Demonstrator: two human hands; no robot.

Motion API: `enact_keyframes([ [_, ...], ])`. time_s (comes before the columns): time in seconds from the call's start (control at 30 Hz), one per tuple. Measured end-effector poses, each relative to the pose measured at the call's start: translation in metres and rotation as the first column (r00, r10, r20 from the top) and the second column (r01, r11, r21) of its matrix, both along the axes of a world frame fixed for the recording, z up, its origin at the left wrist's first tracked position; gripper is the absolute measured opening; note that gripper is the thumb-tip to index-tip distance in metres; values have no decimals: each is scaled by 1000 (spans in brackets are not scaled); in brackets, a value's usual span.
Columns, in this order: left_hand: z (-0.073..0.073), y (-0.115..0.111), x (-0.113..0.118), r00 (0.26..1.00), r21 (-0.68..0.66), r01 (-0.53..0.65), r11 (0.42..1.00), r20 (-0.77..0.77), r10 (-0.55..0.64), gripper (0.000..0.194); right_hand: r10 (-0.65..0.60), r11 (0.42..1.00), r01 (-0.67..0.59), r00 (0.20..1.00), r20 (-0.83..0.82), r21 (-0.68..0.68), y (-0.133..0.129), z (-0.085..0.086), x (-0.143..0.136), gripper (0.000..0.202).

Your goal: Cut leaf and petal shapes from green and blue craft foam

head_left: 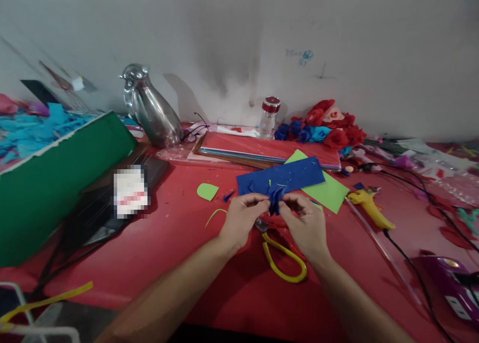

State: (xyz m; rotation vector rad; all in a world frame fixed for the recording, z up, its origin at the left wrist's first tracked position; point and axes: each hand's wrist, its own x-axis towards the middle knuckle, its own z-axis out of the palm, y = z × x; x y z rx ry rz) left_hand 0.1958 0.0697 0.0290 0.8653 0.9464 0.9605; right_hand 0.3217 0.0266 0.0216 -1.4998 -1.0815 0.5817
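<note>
Between my two hands is a crumpled, ruffled piece of dark blue material (276,199), paper or felt. My left hand (247,214) pinches its left side with thumb and fingers. On the other side, my right hand (302,218) pinches the right edge. Just behind lies a flat dark blue strip (292,175), partly over a bright green sheet (331,193). Beneath my hands rests a pair of scissors (286,265) with yellow and red handles; my hands hide part of them. A rounded green cutout (207,191) and a thin green sliver lie to the left.
A yellow glue gun (372,210) with a black cord and a clear stick lie right, near a purple power strip (451,283). Behind are stacked coloured sheets (239,146), handmade flowers (333,126), a glass jar (268,118) and a steel jug (153,106). A green box (63,183) stands left.
</note>
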Motion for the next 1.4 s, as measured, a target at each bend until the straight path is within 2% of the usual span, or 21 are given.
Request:
enact_keyframes([
  [0.13,0,5,-2,996,-55,-44,998,72,48,15,-18,1000,17,982,-186,-2,3,-3,6,11],
  [0.3,1,12,-5,984,-115,-79,990,151,96,24,-36,999,38,906,-422,-4,9,-5,13,16],
  [0.4,0,12,-4,989,-54,-105,993,100,110,24,-9,1000,16,858,-513,10,10,-6,12,18],
  [0.5,-1,9,-4,992,100,-128,987,16,127,20,33,999,-29,844,-535,16,10,-7,10,20],
  [0.6,0,6,-5,987,294,-117,949,-72,145,21,46,999,-43,857,-513,18,9,-9,7,21],
  [0.7,2,4,-7,977,416,-24,909,-182,109,17,51,998,-56,880,-472,3,7,-9,5,22],
  [0.8,3,2,-7,967,393,38,919,-245,64,22,49,998,-63,899,-436,-19,6,-6,5,24],
  [0.93,2,0,-5,969,386,37,922,-239,62,15,67,997,-79,929,-365,-18,5,-4,4,24],
  [1.2,-3,2,-5,923,514,112,850,-372,103,15,90,994,-88,996,-28,65,-1,-7,-2,13],
  [1.4,-3,2,-6,890,576,117,809,-422,172,14,97,992,-99,995,38,76,-1,-8,-3,13],
])
